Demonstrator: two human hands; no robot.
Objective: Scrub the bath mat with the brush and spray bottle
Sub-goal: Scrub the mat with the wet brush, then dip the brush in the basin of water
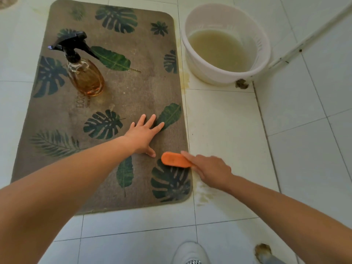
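Mat [133,88] flat on tiles. Left hand [143,135] spread, pressing mat's near right part. Right hand [209,170] grips brush [175,159] at mat's right edge. Bottle [83,71] upright on mat, far left.

The floor [228,121] is laid with large, glossy white tiles with thin dark grout lines, under bright, even light. A pale plastic basin [207,73] stands on it, partly filled with cloudy yellowish water [219,50]. A white bar [312,37] with dark specks runs diagonally from the basin's right side up to the far right. A brown clump [241,84] lies just below the basin's right edge. Yellowish stains [185,80] mark the tiles just left of the basin. Well below the basin, another brown lump [263,249] lies on the tiles.
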